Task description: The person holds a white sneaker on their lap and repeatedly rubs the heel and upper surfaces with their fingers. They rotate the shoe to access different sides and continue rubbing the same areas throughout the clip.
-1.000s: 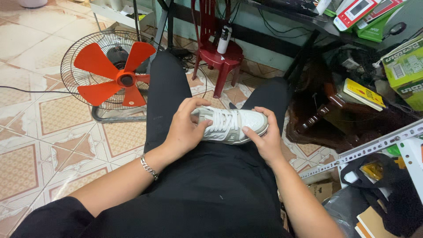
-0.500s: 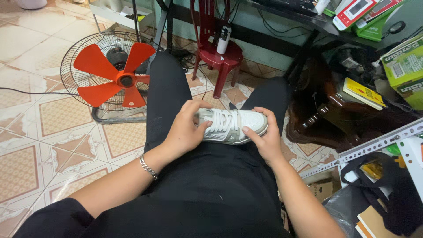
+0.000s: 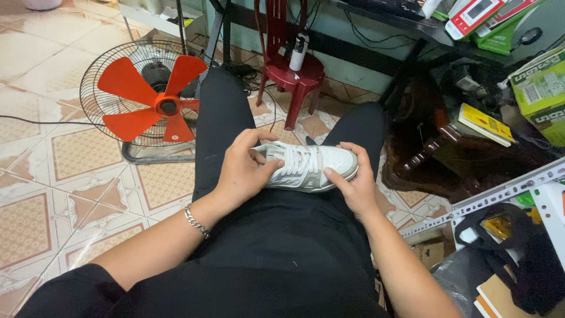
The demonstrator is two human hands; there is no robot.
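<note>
**White shoe held on the lap**

Lying on its side across black trousers, just in front of the red stool [image 3: 292,75]: a white shoe [image 3: 309,165] with grey panels, white laces and a pale sole, toe pointing right. Gripped at the heel end by the left hand [image 3: 244,168], fingers curled over the collar. Pinched at the toe by the right hand [image 3: 352,182], thumb along the sole. Left of the stool, a red-bladed fan [image 3: 147,97] on the tiled floor.
</note>
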